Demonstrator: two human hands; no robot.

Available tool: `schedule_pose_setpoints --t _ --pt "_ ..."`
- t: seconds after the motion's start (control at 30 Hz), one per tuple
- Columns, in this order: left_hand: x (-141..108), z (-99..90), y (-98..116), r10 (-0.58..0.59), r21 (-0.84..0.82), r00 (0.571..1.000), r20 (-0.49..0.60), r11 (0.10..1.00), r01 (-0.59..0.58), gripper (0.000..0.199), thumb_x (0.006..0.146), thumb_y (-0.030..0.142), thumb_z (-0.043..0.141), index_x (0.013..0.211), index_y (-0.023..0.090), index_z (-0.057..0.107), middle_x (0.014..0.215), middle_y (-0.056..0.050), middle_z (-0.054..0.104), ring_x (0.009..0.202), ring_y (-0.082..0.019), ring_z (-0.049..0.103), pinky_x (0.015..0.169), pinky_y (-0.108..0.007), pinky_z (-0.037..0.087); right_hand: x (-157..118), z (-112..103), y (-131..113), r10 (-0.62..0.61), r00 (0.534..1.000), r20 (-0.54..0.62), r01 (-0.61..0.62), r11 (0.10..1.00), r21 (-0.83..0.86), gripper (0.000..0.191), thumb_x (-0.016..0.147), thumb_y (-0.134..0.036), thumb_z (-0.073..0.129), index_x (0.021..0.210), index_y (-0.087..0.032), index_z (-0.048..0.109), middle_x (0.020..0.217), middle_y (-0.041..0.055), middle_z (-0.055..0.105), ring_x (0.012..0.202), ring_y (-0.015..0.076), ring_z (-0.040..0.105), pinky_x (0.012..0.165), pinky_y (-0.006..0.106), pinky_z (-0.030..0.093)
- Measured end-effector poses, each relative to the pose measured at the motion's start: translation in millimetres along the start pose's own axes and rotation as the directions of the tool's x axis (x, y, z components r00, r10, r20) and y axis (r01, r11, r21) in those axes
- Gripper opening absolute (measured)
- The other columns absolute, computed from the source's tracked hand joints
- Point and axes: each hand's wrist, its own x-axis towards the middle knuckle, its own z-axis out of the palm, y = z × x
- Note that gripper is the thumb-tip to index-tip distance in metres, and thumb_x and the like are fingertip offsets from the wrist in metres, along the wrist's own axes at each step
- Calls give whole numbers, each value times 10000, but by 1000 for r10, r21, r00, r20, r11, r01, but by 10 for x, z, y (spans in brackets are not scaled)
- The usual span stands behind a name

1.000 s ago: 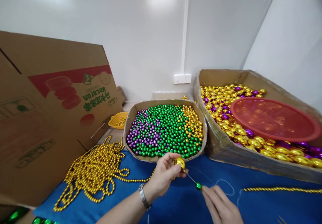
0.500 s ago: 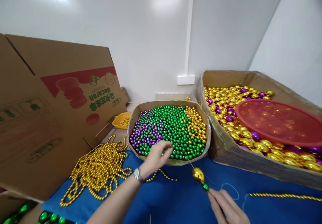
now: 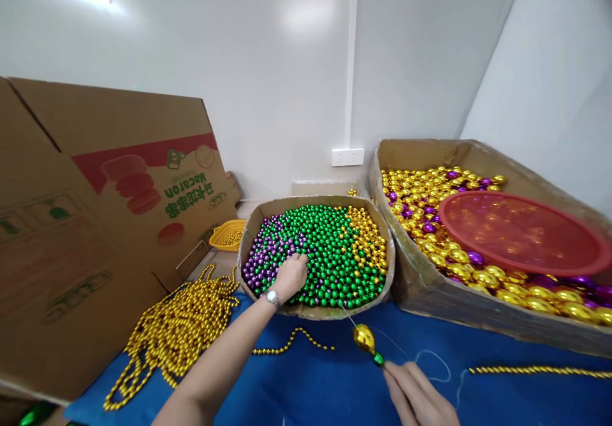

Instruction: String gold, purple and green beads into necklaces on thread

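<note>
My left hand (image 3: 291,277), with a watch on the wrist, is in the small cardboard box (image 3: 243,273), over the mixed purple beads (image 3: 262,257) and green beads (image 3: 329,241). Its fingers are curled together; what they hold, if anything, is hidden. Above the blue cloth, my right hand (image 3: 418,391) pinches a thin needle (image 3: 348,314). A large gold bead (image 3: 364,337) and a smaller green bead (image 3: 378,358) are threaded on it, the green one close to my fingertips. The needle's tip points toward the box's front wall. Thin clear thread (image 3: 435,352) loops on the cloth.
A big box (image 3: 421,305) of large gold and purple beads, with a red tray (image 3: 516,231) on top, stands right. Gold bead strands (image 3: 186,324) heap at left beside a tall carton (image 3: 109,235). A yellow basket (image 3: 227,235) sits behind; a gold strand (image 3: 540,370) lies right.
My left hand has reached farther forward into the beads, and its fingers have curled together. My right hand still pinches the needle with both threaded beads. The view has shifted slightly.
</note>
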Motion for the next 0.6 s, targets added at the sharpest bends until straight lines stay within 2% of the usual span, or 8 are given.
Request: schedule_pose_setpoints --t 0.03,0.1,0.13,0.2,0.23,0.3,0.37,0.6 --pt "-61 -3 50 4 -65 1000 8 998 -3 180 869 186 458 998 134 572 937 -102 603 891 -217 598 770 -334 469 -4 -3 -8 11 1000 0 -11 1000 11 345 980 -327 319 946 -188 633 717 45 672 637 139 679 570 169 527" --pt "-225 1 173 4 -380 998 63 925 20 245 893 278 449 1080 152 547 943 -81 617 828 -184 617 701 -295 490 -3 -10 -37 45 999 15 -45 998 42 326 974 -325 338 950 -192 635 736 49 665 651 139 677 577 171 526" --pt "-319 10 242 3 -592 994 111 804 63 268 889 315 469 1095 159 543 946 -76 622 804 -172 623 680 -283 494 2 -12 -54 64 998 25 -66 996 62 315 970 -319 347 956 -192 635 738 50 658 647 138 672 575 174 523" --pt "-503 41 375 15 -894 976 219 404 194 281 843 333 567 1062 158 569 916 -70 627 766 -157 626 670 -277 495 14 -12 -87 97 995 38 -101 990 103 301 966 -302 359 974 -185 636 732 49 638 614 128 654 563 177 516" --pt "-581 60 433 23 -941 964 264 224 253 273 811 315 620 1027 152 588 885 -66 630 747 -151 625 669 -276 494 20 -11 -99 112 993 46 -117 986 119 296 964 -294 364 989 -180 636 729 48 628 599 123 643 559 179 512" --pt "-697 99 519 22 -947 947 319 51 318 248 775 276 675 977 145 613 836 -56 633 713 -137 622 656 -265 489 24 -11 -112 128 990 56 -135 982 134 292 960 -288 373 1008 -177 638 722 45 615 579 116 627 550 182 504" --pt "-757 130 563 11 -939 939 344 -10 344 234 763 261 694 951 141 626 812 -50 635 696 -132 624 636 -256 487 20 -17 -115 141 988 65 -149 980 129 292 957 -294 380 1008 -182 644 728 45 615 589 119 627 555 187 503" --pt "-803 153 593 2 -918 921 389 -86 388 214 764 264 700 920 135 631 791 -50 647 687 -126 628 618 -235 491 2 -65 -104 133 990 53 -138 983 123 293 956 -283 376 982 -178 648 728 43 614 587 116 628 550 184 503"
